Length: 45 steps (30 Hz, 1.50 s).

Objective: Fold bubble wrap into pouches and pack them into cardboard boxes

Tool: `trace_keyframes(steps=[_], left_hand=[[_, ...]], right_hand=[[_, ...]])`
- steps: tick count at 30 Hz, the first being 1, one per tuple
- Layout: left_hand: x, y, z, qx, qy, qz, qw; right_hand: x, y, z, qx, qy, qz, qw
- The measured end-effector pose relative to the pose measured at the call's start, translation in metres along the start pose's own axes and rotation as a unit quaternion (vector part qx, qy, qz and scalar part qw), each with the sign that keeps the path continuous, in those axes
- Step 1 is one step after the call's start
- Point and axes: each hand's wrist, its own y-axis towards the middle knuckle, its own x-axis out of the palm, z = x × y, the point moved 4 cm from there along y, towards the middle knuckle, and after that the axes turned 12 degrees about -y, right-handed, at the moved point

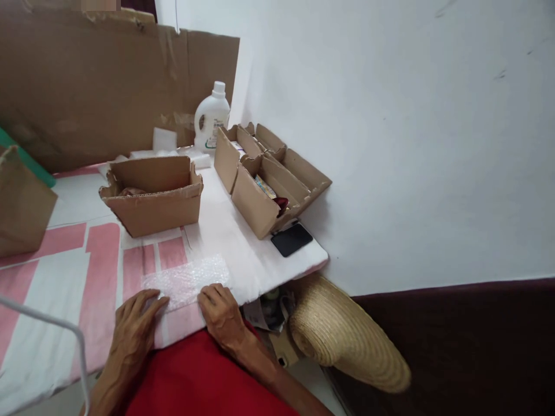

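A sheet of bubble wrap [188,281] lies flat on the pink and white table cover [99,260] near the front edge. My left hand [135,323] rests on the cover with its fingers stretched flat, their tips on the wrap's left end. My right hand [221,312] lies palm down at the wrap's right near corner, fingers curled slightly onto the edge. Neither hand grips anything.
An open cardboard box [151,196] stands behind the wrap. A row of narrow cardboard trays [269,173] runs along the white wall, with a black phone [291,238] at its near end. A white bottle [211,118] and foam pieces stand at the back. A straw hat [347,335] hangs below the table.
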Motion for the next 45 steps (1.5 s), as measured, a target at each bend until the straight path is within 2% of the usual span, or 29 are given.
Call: trace_keyframes(steps=[2, 6, 8, 14, 17, 20, 24, 27, 30, 33, 35, 40, 43, 45], left_hand=[[-0.001, 0.002, 0.001, 0.000, -0.004, 0.005, 1.000], [-0.004, 0.008, 0.004, -0.011, -0.009, 0.006, 1.000], [-0.005, 0.011, 0.005, -0.005, 0.000, 0.005, 1.000], [-0.003, 0.017, -0.002, 0.002, 0.016, 0.003, 1.000], [-0.004, 0.019, -0.007, -0.009, 0.016, -0.023, 1.000], [-0.009, 0.020, -0.001, -0.014, 0.014, -0.068, 0.998], [-0.015, 0.019, 0.026, 0.017, 0.007, -0.112, 0.994], [-0.012, 0.017, 0.045, 0.056, -0.027, -0.136, 0.989], [-0.007, 0.017, 0.047, 0.070, -0.073, -0.143, 0.984], [-0.003, 0.020, 0.036, 0.067, -0.137, -0.129, 0.980], [-0.002, 0.025, 0.026, 0.033, -0.180, -0.121, 0.976], [0.005, 0.036, 0.011, -0.130, -0.252, -0.078, 0.956], [0.011, 0.041, 0.010, -0.192, -0.258, -0.041, 0.946], [0.016, 0.043, 0.011, -0.206, -0.239, -0.025, 0.949]], right_hand=[[0.000, 0.000, -0.002, -0.018, -0.005, 0.007, 1.000], [0.006, 0.011, -0.028, -0.148, -0.002, -0.004, 0.989], [0.012, 0.020, -0.041, -0.190, -0.011, -0.020, 0.981], [0.026, 0.033, -0.054, -0.230, -0.038, -0.024, 0.972], [0.029, 0.034, -0.055, -0.236, -0.037, -0.021, 0.971], [0.028, 0.031, -0.047, -0.225, -0.028, -0.024, 0.974], [0.017, 0.013, -0.022, -0.178, 0.052, 0.006, 0.983], [0.006, -0.008, -0.001, -0.092, 0.167, 0.028, 0.981], [-0.001, -0.023, 0.010, -0.003, 0.265, 0.038, 0.964], [-0.006, -0.027, 0.014, 0.079, 0.323, 0.045, 0.942], [-0.008, -0.024, 0.015, 0.122, 0.334, 0.044, 0.933], [-0.008, -0.014, 0.020, 0.211, 0.295, 0.035, 0.931], [-0.005, -0.012, 0.020, 0.223, 0.258, 0.069, 0.938], [-0.002, -0.011, 0.018, 0.221, 0.237, 0.083, 0.942]])
